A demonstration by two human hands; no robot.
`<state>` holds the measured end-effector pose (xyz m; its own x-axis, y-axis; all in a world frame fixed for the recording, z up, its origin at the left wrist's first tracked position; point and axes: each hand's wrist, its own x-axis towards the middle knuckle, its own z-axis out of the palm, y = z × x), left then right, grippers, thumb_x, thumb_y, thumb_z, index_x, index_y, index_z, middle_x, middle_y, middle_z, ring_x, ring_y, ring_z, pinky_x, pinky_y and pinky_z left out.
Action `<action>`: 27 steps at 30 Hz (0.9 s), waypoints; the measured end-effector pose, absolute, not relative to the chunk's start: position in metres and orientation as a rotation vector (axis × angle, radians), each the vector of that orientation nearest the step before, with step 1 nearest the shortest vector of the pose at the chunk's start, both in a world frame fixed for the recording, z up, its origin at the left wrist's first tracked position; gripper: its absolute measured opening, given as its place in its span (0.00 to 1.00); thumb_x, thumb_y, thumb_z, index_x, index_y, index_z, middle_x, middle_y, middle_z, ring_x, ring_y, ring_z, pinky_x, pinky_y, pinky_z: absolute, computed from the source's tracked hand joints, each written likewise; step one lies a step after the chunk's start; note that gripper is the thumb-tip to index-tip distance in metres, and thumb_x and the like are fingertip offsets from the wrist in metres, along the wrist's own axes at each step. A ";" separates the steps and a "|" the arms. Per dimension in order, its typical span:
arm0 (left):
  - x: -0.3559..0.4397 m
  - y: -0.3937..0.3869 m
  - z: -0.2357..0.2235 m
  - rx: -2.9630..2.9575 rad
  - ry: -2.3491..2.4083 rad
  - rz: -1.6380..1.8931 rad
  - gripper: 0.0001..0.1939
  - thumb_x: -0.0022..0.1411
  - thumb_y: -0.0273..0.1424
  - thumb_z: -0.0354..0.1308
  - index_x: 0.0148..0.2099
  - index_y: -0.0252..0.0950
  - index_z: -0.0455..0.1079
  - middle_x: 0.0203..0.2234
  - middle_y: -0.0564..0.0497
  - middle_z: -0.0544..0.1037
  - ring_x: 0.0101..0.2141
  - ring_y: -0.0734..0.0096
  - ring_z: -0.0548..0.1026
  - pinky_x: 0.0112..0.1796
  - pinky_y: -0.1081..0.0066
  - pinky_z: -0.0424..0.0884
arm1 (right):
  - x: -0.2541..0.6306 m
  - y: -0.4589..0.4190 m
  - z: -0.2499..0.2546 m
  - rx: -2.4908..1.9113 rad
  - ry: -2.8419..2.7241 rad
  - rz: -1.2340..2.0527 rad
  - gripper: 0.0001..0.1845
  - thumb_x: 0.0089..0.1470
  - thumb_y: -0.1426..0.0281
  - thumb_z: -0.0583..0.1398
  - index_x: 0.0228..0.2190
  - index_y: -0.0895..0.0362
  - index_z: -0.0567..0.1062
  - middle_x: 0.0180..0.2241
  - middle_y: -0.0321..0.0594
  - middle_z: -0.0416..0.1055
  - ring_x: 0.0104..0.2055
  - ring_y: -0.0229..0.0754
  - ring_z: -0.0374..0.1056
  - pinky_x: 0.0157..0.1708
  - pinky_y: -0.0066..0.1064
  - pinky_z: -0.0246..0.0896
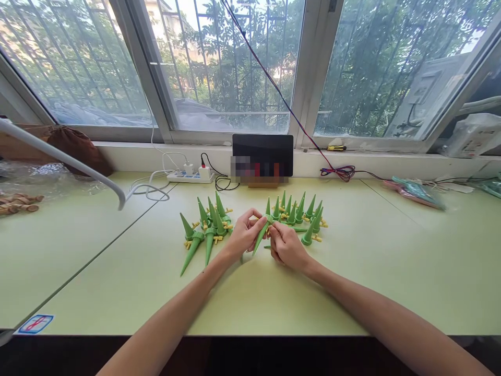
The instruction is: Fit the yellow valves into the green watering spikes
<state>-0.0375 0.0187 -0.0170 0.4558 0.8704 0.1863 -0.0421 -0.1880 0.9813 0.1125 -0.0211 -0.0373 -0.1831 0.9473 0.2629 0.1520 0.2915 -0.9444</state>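
Observation:
Both my hands meet over the middle of the pale green table [352, 292]. My left hand [243, 233] and my right hand [287, 245] are closed together on one green plastic spike [260, 238], which points down and towards me. To the left lies a pile of green spikes with yellow valves [206, 225], some joined into long pieces. Just behind my right hand stands a group of short green cones with yellow valves [299, 213].
A dark tablet [262, 155] leans on the window sill behind the cones. A white power strip [191, 177] with cables lies left of it. A white lamp arm [58, 156] reaches in from the left. Packets [415, 191] lie at the far right.

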 end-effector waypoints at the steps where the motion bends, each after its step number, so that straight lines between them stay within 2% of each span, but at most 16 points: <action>1: -0.038 0.019 -0.017 1.545 0.757 0.975 0.19 0.62 0.49 0.56 0.38 0.38 0.59 0.19 0.58 0.72 0.09 0.85 0.56 0.08 0.82 0.49 | 0.112 -0.021 -0.037 -1.004 -1.528 1.108 0.16 0.65 0.61 0.49 0.27 0.53 0.61 0.11 0.24 0.54 0.08 0.33 0.52 0.10 0.26 0.45; 7: -0.040 0.020 -0.016 1.578 0.760 0.975 0.19 0.63 0.48 0.56 0.38 0.38 0.59 0.19 0.59 0.71 0.10 0.86 0.55 0.09 0.82 0.50 | 0.115 -0.019 -0.032 -0.769 -1.223 1.620 0.20 0.57 0.53 0.58 0.26 0.54 0.61 0.13 0.22 0.50 0.09 0.31 0.52 0.07 0.22 0.43; 10: -0.039 0.020 -0.016 1.580 0.747 0.982 0.18 0.63 0.48 0.55 0.38 0.38 0.59 0.20 0.58 0.71 0.10 0.85 0.56 0.09 0.82 0.50 | 0.116 -0.019 -0.031 -0.718 -1.166 1.721 0.21 0.56 0.52 0.60 0.26 0.54 0.61 0.13 0.21 0.50 0.10 0.30 0.50 0.07 0.21 0.43; 15: -0.039 0.021 -0.018 1.576 0.757 0.975 0.19 0.63 0.48 0.55 0.38 0.38 0.60 0.20 0.58 0.71 0.10 0.85 0.56 0.09 0.82 0.50 | 0.113 -0.021 -0.032 -0.792 -1.317 1.468 0.21 0.59 0.52 0.57 0.25 0.54 0.60 0.12 0.22 0.51 0.09 0.31 0.54 0.07 0.22 0.44; 21: -0.038 0.021 -0.019 1.561 0.775 0.962 0.19 0.63 0.49 0.55 0.37 0.37 0.60 0.20 0.57 0.71 0.10 0.85 0.57 0.09 0.81 0.50 | 0.112 -0.021 -0.037 -0.937 -1.462 1.204 0.17 0.64 0.57 0.52 0.26 0.53 0.60 0.12 0.22 0.52 0.08 0.31 0.53 0.08 0.24 0.43; 27: -0.038 0.022 -0.021 1.537 0.773 0.968 0.19 0.63 0.49 0.56 0.38 0.38 0.61 0.20 0.58 0.71 0.09 0.85 0.57 0.09 0.81 0.49 | 0.113 -0.022 -0.037 -1.013 -1.558 1.058 0.16 0.66 0.61 0.49 0.27 0.53 0.61 0.11 0.23 0.54 0.08 0.31 0.53 0.11 0.25 0.47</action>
